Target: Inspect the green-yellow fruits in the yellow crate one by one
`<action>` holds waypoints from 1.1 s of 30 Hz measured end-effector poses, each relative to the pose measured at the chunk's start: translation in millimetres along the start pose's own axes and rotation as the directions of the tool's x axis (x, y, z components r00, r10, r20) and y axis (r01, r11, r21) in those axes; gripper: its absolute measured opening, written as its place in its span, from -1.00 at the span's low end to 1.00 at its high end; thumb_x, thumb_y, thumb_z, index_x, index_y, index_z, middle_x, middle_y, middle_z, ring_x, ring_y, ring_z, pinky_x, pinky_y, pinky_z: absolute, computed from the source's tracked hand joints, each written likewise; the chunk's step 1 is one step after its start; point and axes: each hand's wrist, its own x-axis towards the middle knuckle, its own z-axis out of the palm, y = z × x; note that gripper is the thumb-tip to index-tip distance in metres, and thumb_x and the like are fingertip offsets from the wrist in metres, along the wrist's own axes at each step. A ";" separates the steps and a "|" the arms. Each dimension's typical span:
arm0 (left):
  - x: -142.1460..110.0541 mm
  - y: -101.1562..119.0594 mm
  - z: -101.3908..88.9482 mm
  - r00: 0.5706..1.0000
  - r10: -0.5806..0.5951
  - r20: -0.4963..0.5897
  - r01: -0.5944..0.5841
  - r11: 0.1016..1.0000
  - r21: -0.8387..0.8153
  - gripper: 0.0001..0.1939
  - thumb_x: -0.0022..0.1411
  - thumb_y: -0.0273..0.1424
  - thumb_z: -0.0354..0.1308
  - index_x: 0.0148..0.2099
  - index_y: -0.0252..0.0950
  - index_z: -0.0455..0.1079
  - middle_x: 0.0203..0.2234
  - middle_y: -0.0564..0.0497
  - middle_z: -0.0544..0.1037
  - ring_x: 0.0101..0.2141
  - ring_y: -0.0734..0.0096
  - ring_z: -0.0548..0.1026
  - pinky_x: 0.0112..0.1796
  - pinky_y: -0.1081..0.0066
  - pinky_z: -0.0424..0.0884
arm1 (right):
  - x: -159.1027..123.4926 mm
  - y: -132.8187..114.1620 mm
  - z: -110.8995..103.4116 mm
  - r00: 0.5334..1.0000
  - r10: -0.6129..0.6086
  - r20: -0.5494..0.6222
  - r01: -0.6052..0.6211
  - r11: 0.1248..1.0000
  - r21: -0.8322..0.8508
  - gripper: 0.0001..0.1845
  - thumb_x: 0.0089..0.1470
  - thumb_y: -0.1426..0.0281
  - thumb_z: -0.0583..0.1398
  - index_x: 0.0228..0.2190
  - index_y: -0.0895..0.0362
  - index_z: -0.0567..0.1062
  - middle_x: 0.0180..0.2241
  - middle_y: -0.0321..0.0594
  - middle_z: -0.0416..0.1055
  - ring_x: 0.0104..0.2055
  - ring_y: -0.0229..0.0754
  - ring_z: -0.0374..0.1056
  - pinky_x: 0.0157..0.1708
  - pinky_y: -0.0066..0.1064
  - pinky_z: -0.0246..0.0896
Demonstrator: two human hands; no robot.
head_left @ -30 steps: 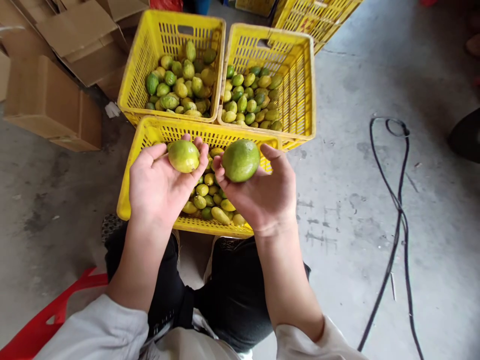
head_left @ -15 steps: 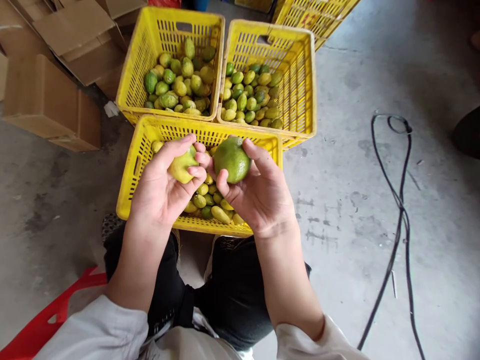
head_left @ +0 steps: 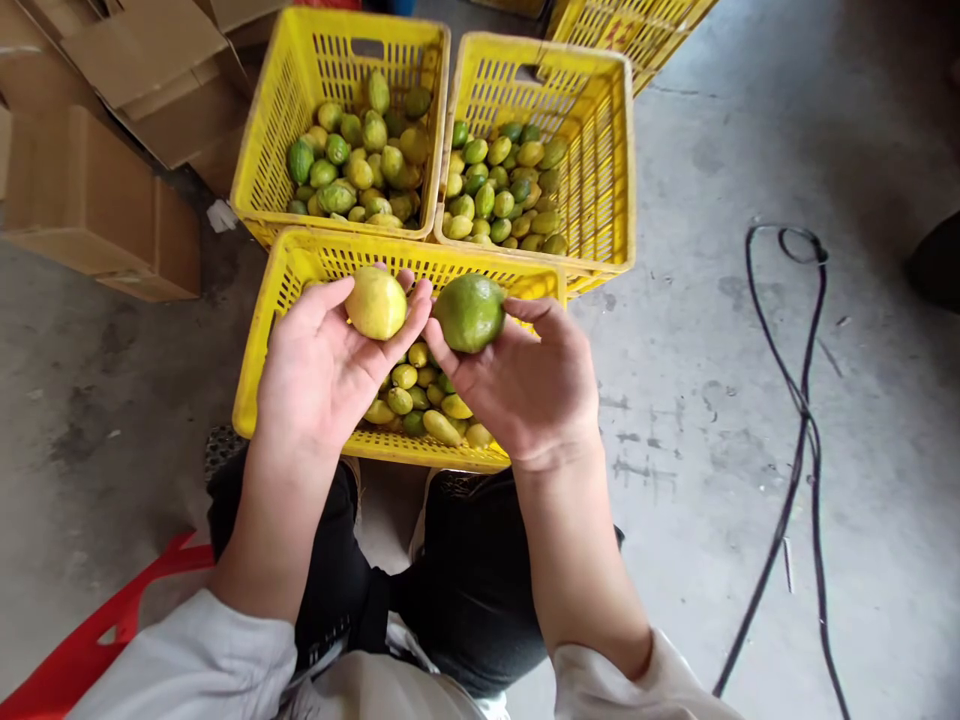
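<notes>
Grey concrete floor (head_left: 712, 480), scuffed and stained. Brown boxes (head_left: 112, 190) at the upper left; black cord (head_left: 802, 410) lying in a twisted loop at the right; red plastic piece (head_left: 112, 625) at the lower left edge.

Three yellow crates set close together before the person: near crate (head_left: 251, 400) by the feet, left rear crate (head_left: 259, 160) and right rear crate (head_left: 615, 150) beyond it. All three hold fruit in mixed yellow and green. Part of a fourth crate (head_left: 652, 35) at the top edge.

Both hands palm up above the near crate. Left hand (head_left: 319, 370) grasps a yellow fruit (head_left: 376, 303), thumb against its near left side, fingers behind and beside it. Right hand (head_left: 536, 380) grasps a green fruit (head_left: 470, 313), thumb at its right, fingers under and to the left. Green one looks slightly larger. Fruits side by side, apart; whether the fingertips between them touch, cannot tell.

Pale sleeves (head_left: 202, 650), black trousers (head_left: 465, 590).
</notes>
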 end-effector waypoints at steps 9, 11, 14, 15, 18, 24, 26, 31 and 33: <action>5.9 0.1 -10.1 0.998 -0.045 0.033 0.041 0.993 0.110 -0.84 0.40 -0.53 0.30 -0.03 -0.19 0.52 -0.33 0.10 0.58 -0.41 0.58 0.60 -0.33 0.66 0.53 | -5.0 0.9 22.9 0.968 -0.008 -0.252 -0.005 0.999 -0.052 -0.77 0.47 0.33 0.25 -0.31 0.05 0.47 -0.42 -0.39 0.48 -0.45 -0.33 0.46 -0.52 -0.65 0.48; 6.8 -0.5 -11.2 0.998 -0.046 0.036 0.041 0.992 0.118 -0.81 0.40 -0.55 0.30 -0.01 -0.18 0.52 -0.31 0.10 0.59 -0.38 0.58 0.62 -0.34 0.67 0.51 | -3.6 1.4 18.4 0.980 -0.008 -0.199 -0.006 0.998 -0.070 -0.74 0.42 0.28 0.34 -0.33 0.05 0.46 -0.43 -0.39 0.46 -0.46 -0.34 0.44 -0.59 -0.67 0.37; 7.7 -1.1 -12.1 0.998 -0.049 0.040 0.043 0.991 0.128 -0.81 0.39 -0.54 0.32 -0.02 -0.18 0.54 -0.26 0.07 0.61 -0.29 0.53 0.66 -0.30 0.65 0.51 | 0.3 2.5 7.6 0.996 -0.017 -0.083 0.008 0.994 -0.113 -0.67 0.28 0.21 0.48 -0.31 0.03 0.46 -0.41 -0.39 0.46 -0.42 -0.28 0.47 -0.56 -0.59 0.39; 7.6 -1.1 -11.9 0.998 -0.051 0.037 0.046 0.991 0.128 -0.83 0.40 -0.54 0.31 -0.04 -0.18 0.54 -0.25 0.05 0.62 -0.24 0.50 0.67 -0.28 0.64 0.52 | 1.3 2.8 4.7 0.998 -0.019 -0.062 0.011 0.992 -0.122 -0.67 0.26 0.21 0.49 -0.30 0.03 0.47 -0.40 -0.37 0.48 -0.40 -0.25 0.47 -0.54 -0.55 0.41; 5.9 -0.8 -9.6 0.998 -0.054 0.024 0.051 0.992 0.115 -0.91 0.47 -0.45 0.23 -0.04 -0.21 0.55 -0.25 -0.02 0.63 -0.12 0.36 0.69 -0.21 0.58 0.57 | 1.8 2.6 1.1 0.998 -0.024 -0.058 0.016 0.992 -0.124 -0.71 0.25 0.21 0.48 -0.27 0.02 0.50 -0.38 -0.35 0.51 -0.36 -0.21 0.50 -0.48 -0.50 0.46; 4.4 -0.6 -6.0 1.000 -0.011 0.028 0.010 0.999 0.051 -0.76 0.52 -0.44 0.04 0.07 -0.24 0.51 -0.26 -0.05 0.64 -0.14 0.29 0.68 -0.06 0.39 0.67 | 1.5 0.4 -0.5 0.999 -0.033 -0.012 0.032 0.999 -0.027 -0.76 0.32 0.15 0.33 -0.27 0.03 0.48 -0.31 -0.25 0.57 -0.14 -0.04 0.62 -0.23 -0.24 0.63; 5.0 -0.8 -6.9 0.999 0.000 0.035 -0.002 0.998 0.055 -0.78 0.52 -0.47 0.03 0.02 -0.24 0.50 -0.27 -0.03 0.63 -0.15 0.32 0.68 -0.03 0.39 0.66 | 2.7 0.9 -1.0 0.999 -0.038 0.004 0.038 0.999 -0.007 -0.78 0.31 0.15 0.28 -0.24 0.03 0.50 -0.29 -0.22 0.59 -0.05 0.03 0.63 -0.16 -0.11 0.66; 3.1 -4.1 -8.6 0.997 0.044 0.055 -0.053 0.984 0.171 -0.85 0.51 -0.54 0.14 -0.14 -0.28 0.51 -0.30 0.06 0.59 -0.23 0.48 0.63 -0.13 0.49 0.62 | -3.9 1.7 11.5 0.994 -0.100 -0.051 0.098 0.994 -0.049 -0.92 0.22 0.30 0.32 -0.26 -0.02 0.51 -0.32 -0.30 0.61 -0.07 -0.05 0.62 -0.12 -0.20 0.67; 2.0 -6.6 -8.4 0.997 0.072 0.035 -0.078 0.970 0.230 -0.87 0.50 -0.57 0.20 -0.12 -0.30 0.55 -0.32 0.11 0.56 -0.31 0.57 0.59 -0.20 0.56 0.57 | -9.2 1.0 19.6 0.984 -0.155 -0.090 0.150 0.987 -0.060 -0.90 0.19 0.41 0.30 -0.29 -0.06 0.52 -0.33 -0.38 0.60 -0.14 -0.15 0.60 -0.16 -0.35 0.65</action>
